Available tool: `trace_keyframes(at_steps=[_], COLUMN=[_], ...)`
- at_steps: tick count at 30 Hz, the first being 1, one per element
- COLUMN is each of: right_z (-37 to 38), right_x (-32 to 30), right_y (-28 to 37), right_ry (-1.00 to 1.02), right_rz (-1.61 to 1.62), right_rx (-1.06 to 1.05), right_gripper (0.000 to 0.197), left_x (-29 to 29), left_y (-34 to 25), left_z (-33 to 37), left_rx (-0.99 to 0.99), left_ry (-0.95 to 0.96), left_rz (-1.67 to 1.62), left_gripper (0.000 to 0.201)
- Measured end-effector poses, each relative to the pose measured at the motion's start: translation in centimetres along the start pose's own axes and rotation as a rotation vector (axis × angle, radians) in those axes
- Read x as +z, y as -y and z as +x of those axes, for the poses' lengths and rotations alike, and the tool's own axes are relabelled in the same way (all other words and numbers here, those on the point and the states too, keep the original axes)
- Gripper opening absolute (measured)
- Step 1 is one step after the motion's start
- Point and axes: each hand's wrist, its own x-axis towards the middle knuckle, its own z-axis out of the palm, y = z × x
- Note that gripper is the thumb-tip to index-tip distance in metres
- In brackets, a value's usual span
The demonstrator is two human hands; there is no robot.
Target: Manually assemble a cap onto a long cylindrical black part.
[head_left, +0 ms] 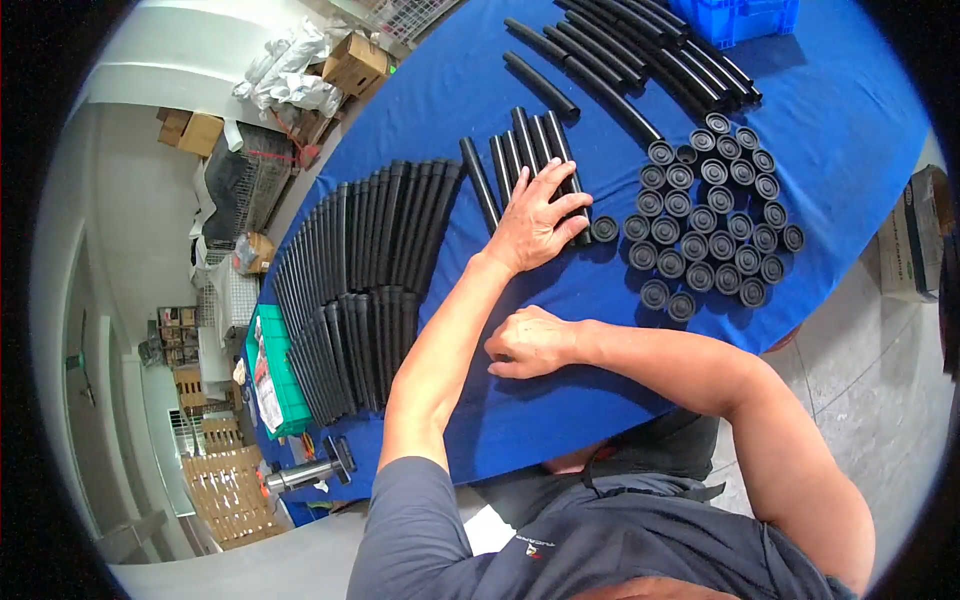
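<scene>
My left hand lies with its fingers spread over the near ends of a row of short black tubes. The fingers reach across the tubes rather than closing round one. Beside the thumb is a single round black cap with ringed markings. My right hand rests on the blue cloth nearer to me, curled into a loose fist, with nothing showing from it. Many similar black caps stand grouped to the right. To the left lie two stacked rows of black tubes with wider ends.
Loose black tubes and a blue crate are at the far side of the cloth-covered table. A green crate and a metal clamp-like fixture sit at the left edge. A cardboard box stands off to the right.
</scene>
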Motion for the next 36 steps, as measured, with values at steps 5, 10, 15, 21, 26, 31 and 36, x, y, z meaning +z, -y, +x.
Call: trace_keyframes(at_steps=[5,10,15,21,26,31,36], right_z=[-0.6,-0.8,-0.7,-1.0,-1.0,-0.8,-0.8], right_x=[1.0,1.9,1.3,1.6,1.3,1.3,1.5], right_y=[0.1,1.4,1.5,1.5,1.5,1.6,1.5], right_ry=[0.087,0.209,0.218,0.236,0.245,0.235,0.220], right_rz=[-0.060,-0.011,-0.014,-0.034,-0.045,-0.026,-0.024], right_rx=[-0.164,-0.251,-0.253,-0.240,-0.212,-0.181,-0.186], right_gripper=[0.031,0.034,0.035,0.036,0.036,0.037,0.037], left_x=[0.0,-0.5,-0.6,-0.9,-2.4,-1.5,-0.3], left_y=[-0.8,-1.8,-3.3,-4.2,-0.9,2.8,2.6], left_z=[-1.2,-2.6,-4.2,-5.0,-5.2,-7.0,-8.0], left_rx=[0.014,0.057,0.055,0.097,-0.204,-0.486,-0.521], left_ry=[0.019,0.020,0.029,0.043,-0.441,-0.410,-0.329], left_rz=[-0.015,-0.003,-0.042,-0.058,0.071,0.041,0.006], left_gripper=[0.034,0.036,0.036,0.035,0.037,0.046,0.043])
